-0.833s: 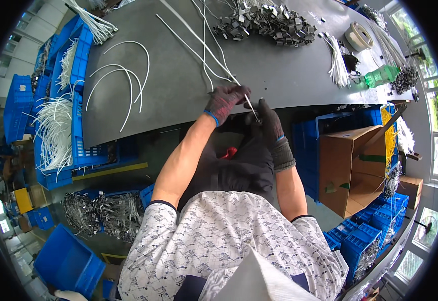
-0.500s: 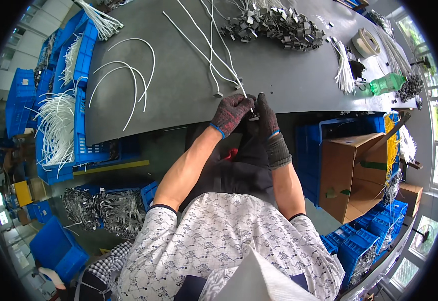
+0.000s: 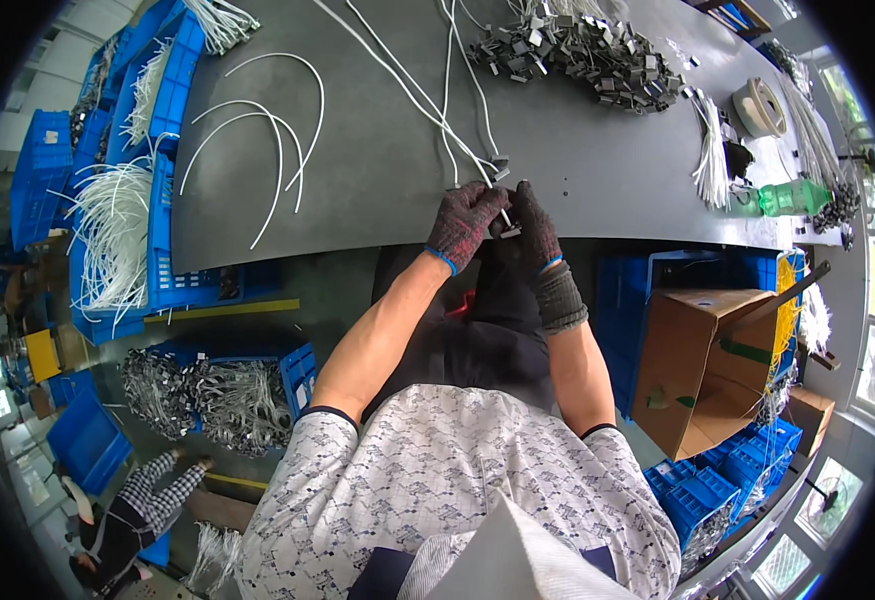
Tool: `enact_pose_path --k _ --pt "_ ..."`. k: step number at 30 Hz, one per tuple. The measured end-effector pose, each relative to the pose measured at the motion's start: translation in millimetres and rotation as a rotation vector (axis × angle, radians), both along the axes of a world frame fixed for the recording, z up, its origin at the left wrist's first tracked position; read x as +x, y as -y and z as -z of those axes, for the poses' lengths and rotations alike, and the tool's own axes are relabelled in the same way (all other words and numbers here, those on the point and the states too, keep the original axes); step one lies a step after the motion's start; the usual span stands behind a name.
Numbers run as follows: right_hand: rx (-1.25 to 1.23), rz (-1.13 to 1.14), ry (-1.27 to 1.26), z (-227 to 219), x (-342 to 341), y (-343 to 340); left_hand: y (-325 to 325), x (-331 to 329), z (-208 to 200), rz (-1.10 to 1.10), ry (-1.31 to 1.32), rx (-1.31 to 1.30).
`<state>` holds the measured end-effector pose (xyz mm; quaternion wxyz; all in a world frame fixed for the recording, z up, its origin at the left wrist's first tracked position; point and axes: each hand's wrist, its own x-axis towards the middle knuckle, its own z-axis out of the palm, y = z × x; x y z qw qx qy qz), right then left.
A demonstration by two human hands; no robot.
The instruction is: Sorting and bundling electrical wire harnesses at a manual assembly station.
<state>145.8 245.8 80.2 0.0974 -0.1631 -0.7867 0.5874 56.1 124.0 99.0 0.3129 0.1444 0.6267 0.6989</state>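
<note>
Both my hands wear dark knit gloves with red flecks and meet at the near edge of the grey table (image 3: 377, 215). My left hand (image 3: 463, 222) pinches a white cable (image 3: 504, 214), whose end pokes out below the fingers toward my right hand (image 3: 537, 228). The right hand is closed around a small metal piece (image 3: 509, 232) at that end, mostly hidden by the gloves. Just beyond my fingers, another small metal block (image 3: 500, 163) lies at the end of the long white cables (image 3: 435, 112).
A heap of small metal pieces (image 3: 597, 62) lies at the far side. Curved white cables (image 3: 279, 150) rest to the left, beside blue crates (image 3: 160, 250) of cables. A cable bundle (image 3: 709, 150), tape roll (image 3: 759, 107) and green bottle (image 3: 795, 197) stand right; a cardboard box (image 3: 677, 375) sits below.
My view has shifted slightly, so the table things appear higher and farther right. My hands keep nearly the same hold. At lower left, a person in checked clothing shows more fully.
</note>
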Motion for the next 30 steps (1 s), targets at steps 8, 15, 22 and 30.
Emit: enact_pose_path --k 8,15,22,30 --pt "-0.325 0.062 0.165 18 -47 -13 -7 -54 18 0.099 -0.022 -0.148" --pt "-0.301 0.371 0.107 45 -130 -112 41 -126 17 -0.124 -0.517 -0.514" --pt "0.016 0.259 0.018 118 -245 -287 187 -118 47 -0.549 -0.601 -1.311" --pt "1.198 0.02 -0.112 136 -241 -268 296 -137 59 -0.385 -0.482 -1.644"
